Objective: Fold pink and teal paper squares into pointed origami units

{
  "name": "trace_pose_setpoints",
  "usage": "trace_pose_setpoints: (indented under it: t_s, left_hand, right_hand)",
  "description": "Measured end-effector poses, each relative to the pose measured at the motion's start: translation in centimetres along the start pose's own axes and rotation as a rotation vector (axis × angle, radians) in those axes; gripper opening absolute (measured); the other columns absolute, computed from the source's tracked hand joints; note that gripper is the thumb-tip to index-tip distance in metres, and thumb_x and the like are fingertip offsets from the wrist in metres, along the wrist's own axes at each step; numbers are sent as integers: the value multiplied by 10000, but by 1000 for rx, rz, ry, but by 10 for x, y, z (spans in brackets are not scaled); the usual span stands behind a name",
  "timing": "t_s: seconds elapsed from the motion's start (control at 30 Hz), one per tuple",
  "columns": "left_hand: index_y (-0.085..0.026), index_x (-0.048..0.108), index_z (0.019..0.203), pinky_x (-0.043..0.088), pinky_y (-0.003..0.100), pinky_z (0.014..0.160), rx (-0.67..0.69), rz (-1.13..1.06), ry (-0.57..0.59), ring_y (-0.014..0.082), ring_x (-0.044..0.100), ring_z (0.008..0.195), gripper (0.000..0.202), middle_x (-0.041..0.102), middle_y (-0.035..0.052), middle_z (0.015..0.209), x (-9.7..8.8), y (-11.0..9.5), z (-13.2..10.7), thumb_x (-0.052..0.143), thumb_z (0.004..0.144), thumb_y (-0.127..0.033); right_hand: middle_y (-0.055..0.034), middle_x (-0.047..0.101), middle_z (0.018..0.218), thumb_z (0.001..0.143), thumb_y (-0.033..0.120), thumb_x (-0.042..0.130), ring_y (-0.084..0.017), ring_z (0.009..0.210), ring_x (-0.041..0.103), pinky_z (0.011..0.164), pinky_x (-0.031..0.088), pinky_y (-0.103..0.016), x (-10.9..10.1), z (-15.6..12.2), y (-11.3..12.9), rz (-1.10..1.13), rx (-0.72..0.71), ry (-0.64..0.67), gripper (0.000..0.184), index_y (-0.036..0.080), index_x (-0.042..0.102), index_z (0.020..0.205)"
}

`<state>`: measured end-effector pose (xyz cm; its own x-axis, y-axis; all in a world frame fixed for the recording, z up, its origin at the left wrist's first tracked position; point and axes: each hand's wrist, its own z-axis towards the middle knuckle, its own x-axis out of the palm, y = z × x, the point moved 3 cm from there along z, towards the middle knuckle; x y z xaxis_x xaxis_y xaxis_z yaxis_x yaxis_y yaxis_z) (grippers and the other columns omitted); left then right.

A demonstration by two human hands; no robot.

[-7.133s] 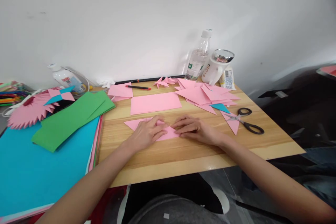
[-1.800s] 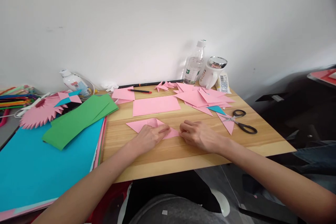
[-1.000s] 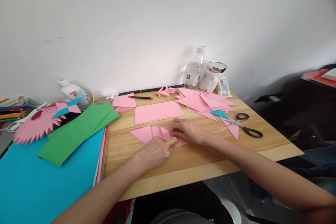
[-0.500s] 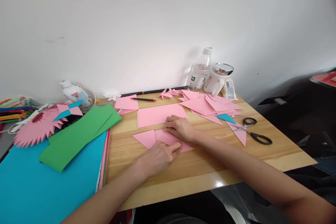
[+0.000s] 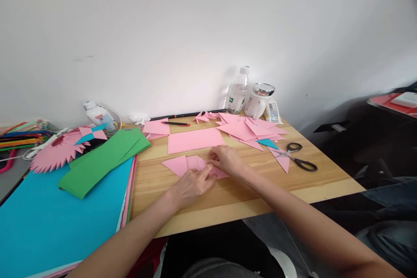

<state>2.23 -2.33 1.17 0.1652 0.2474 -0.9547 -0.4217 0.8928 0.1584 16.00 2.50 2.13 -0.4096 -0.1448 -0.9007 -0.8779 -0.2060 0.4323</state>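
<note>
A piece of pink paper (image 5: 176, 165) lies on the table in front of me, its left end folded to a point. Creases and a small raised flap show near its middle. My left hand (image 5: 194, 183) bears down on its near edge, fingers drawn together on the paper. From the right, my right hand (image 5: 229, 160) pinches the paper's right part, fingertips close to those of my left. Fingers cover much of that right part. Just behind lies a stack of pink paper rectangles (image 5: 195, 140).
Pink folded pieces (image 5: 239, 129) pile at the back right, near scissors (image 5: 301, 164), a bottle (image 5: 238, 91) and a mug (image 5: 259, 100). A pen (image 5: 176, 124) rests on pink paper. Leftward are green strips (image 5: 97, 165), blue sheets (image 5: 65, 217) and a pink pleated ring (image 5: 58, 152).
My right hand has gone from lying on the paper to pinching its right part, where a flap now stands up. My left hand has shifted slightly. The whole view has turned a little right.
</note>
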Motion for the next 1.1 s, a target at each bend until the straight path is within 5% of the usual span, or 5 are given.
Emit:
trace_pose_setpoints:
  t_s: [0.13,0.4,0.7,0.8,1.1]
  left_hand:
    - [-201,627,906,502,243,598,-108,-59,-157,129,603,648,293,634,37,760,-5,13,-9,339,958,-189]
    - [-171,643,1032,511,410,866,-580,-114,-178,252,635,985,247,692,94,1007,-15,116,-34,449,891,-231]
    - [-165,636,934,441,408,960,-607,-266,10,239,594,1074,230,669,98,1093,3,113,-40,420,892,-233]
    - [-179,594,811,474,337,842,-593,-308,54,205,617,921,240,679,73,964,-2,111,-33,366,883,-172]
    - [-204,395,581,321,265,555,-767,-372,36,151,443,551,213,457,-15,573,-8,115,-26,417,782,-138]
  right_hand:
    - [-68,679,772,747,268,707,-199,724,614,576,358,-259,-2,-26,-1,-15,35,56,138,163,622,769]
    - [-30,687,814,787,162,610,-154,714,615,578,392,-225,-29,-29,-29,41,78,-62,107,179,634,890]
    - [-170,625,1017,848,229,504,-314,921,565,711,434,-398,-127,-1,-137,-203,328,-491,359,142,588,1186]
    - [-238,565,1119,872,160,429,-352,1017,519,763,420,-435,-110,3,-129,-306,210,-594,352,93,578,1184]
    - [-149,602,1081,870,132,445,-253,979,556,749,474,-338,-19,5,-65,-234,-216,-376,289,150,608,1107]
